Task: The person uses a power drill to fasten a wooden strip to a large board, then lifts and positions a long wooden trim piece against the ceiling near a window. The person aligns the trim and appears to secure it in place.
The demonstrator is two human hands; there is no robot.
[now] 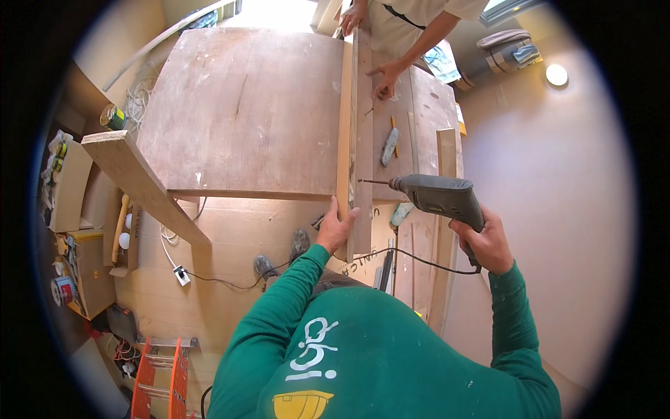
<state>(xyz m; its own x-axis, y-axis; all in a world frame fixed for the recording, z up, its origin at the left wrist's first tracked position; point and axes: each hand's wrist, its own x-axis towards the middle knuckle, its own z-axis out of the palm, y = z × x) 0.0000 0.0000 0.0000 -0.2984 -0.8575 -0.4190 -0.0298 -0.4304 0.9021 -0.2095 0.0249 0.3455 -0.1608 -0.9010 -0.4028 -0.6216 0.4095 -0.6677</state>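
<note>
My right hand (490, 244) is wrapped round the handle of a dark corded power drill (441, 195). Its long thin bit (377, 182) points left, the tip at or very near the side of a wooden plank (363, 222). A narrow wooden strip (345, 129) runs along that plank's left side. My left hand (337, 227) grips the near end of these joined boards, thumb and fingers around them. At the far end a co-worker's one hand (354, 17) holds the boards, and the other hand (388, 78) touches the work surface beside them.
Under the boards lies a large wooden tabletop (244, 119). A pencil (393, 124) and a grey elongated tool (389, 148) rest right of the plank. A power cord (419, 259) trails to a socket strip (181, 275) on the floor. An orange ladder (159, 380) is lower left.
</note>
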